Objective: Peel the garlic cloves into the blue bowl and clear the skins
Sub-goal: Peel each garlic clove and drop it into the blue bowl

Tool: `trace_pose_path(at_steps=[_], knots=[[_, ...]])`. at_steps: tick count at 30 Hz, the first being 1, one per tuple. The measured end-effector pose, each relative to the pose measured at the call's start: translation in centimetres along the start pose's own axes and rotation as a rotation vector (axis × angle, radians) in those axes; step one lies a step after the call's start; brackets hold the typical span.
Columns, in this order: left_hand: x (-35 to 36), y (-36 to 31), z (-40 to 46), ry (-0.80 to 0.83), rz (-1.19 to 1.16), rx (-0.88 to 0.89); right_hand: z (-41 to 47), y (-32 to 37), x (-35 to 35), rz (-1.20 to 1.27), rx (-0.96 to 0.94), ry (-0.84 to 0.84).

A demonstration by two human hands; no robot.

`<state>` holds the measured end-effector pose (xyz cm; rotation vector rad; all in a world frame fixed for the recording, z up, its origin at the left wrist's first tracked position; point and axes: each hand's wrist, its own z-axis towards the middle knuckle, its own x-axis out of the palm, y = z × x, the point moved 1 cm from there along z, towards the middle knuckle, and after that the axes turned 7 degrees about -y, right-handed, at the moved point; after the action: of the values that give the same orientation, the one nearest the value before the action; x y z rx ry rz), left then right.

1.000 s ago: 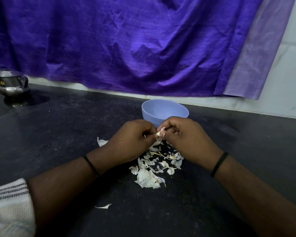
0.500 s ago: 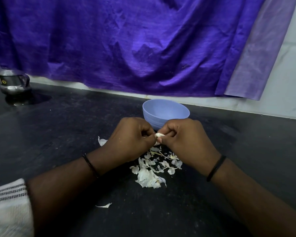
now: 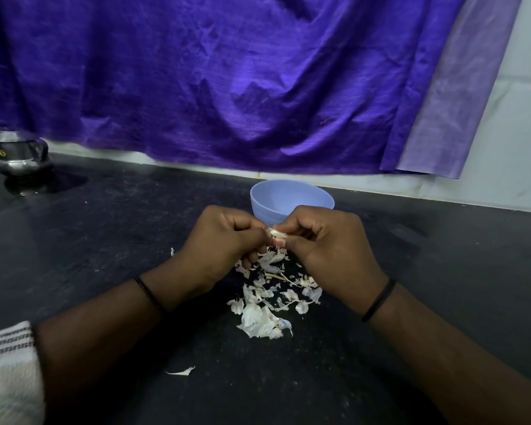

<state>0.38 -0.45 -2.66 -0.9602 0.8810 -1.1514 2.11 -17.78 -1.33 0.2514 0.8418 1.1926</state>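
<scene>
- Garlic clove [image 3: 275,232] sits pinched between left hand [image 3: 219,250] and right hand [image 3: 331,253], both sets of fingers curled onto it, likely so nails can work the skin loose.
- Blue bowl [image 3: 291,199] stands just beyond the knuckles, probably kept close for a short drop; its contents cannot be seen.
- Skins [image 3: 271,302] lie heaped on the dark counter [image 3: 104,240] directly under the hands, not yet cleared.
- Steel pot [image 3: 18,156], far left of the left hand, bears a small yellow sticker, unreadable.
</scene>
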Motion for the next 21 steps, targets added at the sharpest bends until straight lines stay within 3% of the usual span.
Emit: trace_pose_path(at_steps=[8,14,21], knots=[[-0.27,-0.14,0.37,0.032,-0.149,-0.101,-0.07,-0.06,0.2,0.148,0.016,-0.046],[-0.07,-0.05,0.24,0.034,-0.101,-0.089,-0.17,-0.62,0.6,0.162,0.121,-0.085],[-0.06,0.46,0.29,0.013,0.115,-0.023,0.57,-0.47,0.31,0.438,0.267,-0.095]])
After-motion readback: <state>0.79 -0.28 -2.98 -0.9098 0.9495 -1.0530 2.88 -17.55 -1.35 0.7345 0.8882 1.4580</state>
